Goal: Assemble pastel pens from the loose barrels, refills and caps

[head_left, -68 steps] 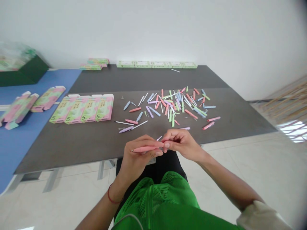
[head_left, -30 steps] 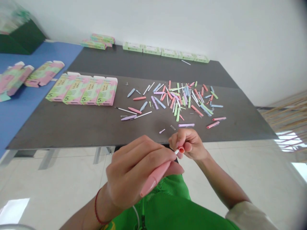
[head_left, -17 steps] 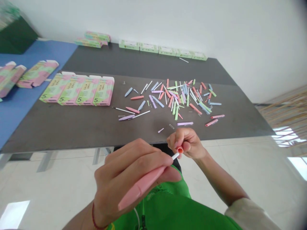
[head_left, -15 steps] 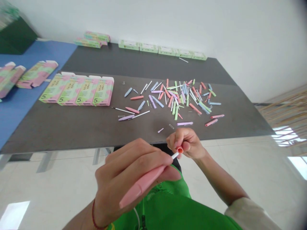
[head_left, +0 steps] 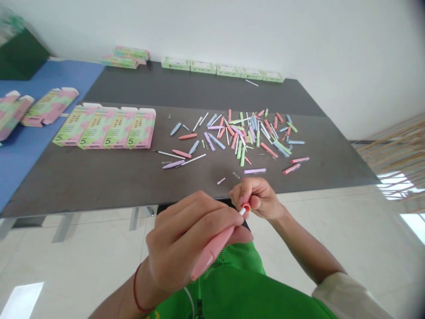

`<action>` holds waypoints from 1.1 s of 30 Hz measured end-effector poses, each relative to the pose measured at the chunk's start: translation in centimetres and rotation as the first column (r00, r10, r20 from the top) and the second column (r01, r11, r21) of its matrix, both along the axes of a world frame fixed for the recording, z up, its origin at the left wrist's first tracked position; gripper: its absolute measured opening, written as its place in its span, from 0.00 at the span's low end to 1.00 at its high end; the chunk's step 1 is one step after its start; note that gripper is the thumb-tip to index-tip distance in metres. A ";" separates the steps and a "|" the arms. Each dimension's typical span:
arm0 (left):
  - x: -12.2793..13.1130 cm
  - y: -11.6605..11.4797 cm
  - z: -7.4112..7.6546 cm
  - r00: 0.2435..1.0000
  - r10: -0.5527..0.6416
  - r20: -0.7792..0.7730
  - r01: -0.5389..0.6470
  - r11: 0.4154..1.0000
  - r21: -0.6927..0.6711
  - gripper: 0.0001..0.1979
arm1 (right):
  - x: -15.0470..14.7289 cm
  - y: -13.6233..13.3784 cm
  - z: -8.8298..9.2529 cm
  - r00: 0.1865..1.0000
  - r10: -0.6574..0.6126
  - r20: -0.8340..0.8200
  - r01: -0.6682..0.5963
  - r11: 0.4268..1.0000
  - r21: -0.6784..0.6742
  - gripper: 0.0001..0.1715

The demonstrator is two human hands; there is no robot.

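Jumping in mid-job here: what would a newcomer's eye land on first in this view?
First, the scatter of pastel pen parts across the middle of the dark table, with a row of pink-and-green cartons to its left. Nearest the camera, the left hand grips a pink pen barrel, whose white refill meets a small orange piece held by the right hand.

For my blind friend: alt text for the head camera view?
A person's left hand holds a pink pen barrel, the right hand pinching a coral piece on its white tip, above a dark table strewn with pastel pen parts.
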State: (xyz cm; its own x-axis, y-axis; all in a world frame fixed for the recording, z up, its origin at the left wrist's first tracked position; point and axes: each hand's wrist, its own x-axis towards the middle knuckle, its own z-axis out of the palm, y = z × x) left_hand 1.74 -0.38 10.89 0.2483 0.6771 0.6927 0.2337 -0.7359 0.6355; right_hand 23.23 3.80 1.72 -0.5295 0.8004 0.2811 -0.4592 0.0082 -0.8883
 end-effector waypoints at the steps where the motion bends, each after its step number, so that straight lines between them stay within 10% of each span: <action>1: 0.1 0.0 0.0 1.000 -0.003 0.001 0.003 1.000 0.010 0.07 | 0.0 0.0 0.0 1.000 0.004 0.003 -0.004 1.000 -0.005 0.16; 21: -0.4 -0.9 -0.1 0.996 0.084 0.020 -0.085 0.995 0.048 0.11 | -1.8 -0.2 0.6 0.988 -0.052 -0.147 0.012 0.964 -0.265 0.09; 33: -0.8 0.3 -1.1 1.000 0.002 -0.001 -0.002 0.982 0.187 0.12 | -2.3 -0.1 0.6 0.993 -0.045 -0.105 0.024 0.981 -0.192 0.12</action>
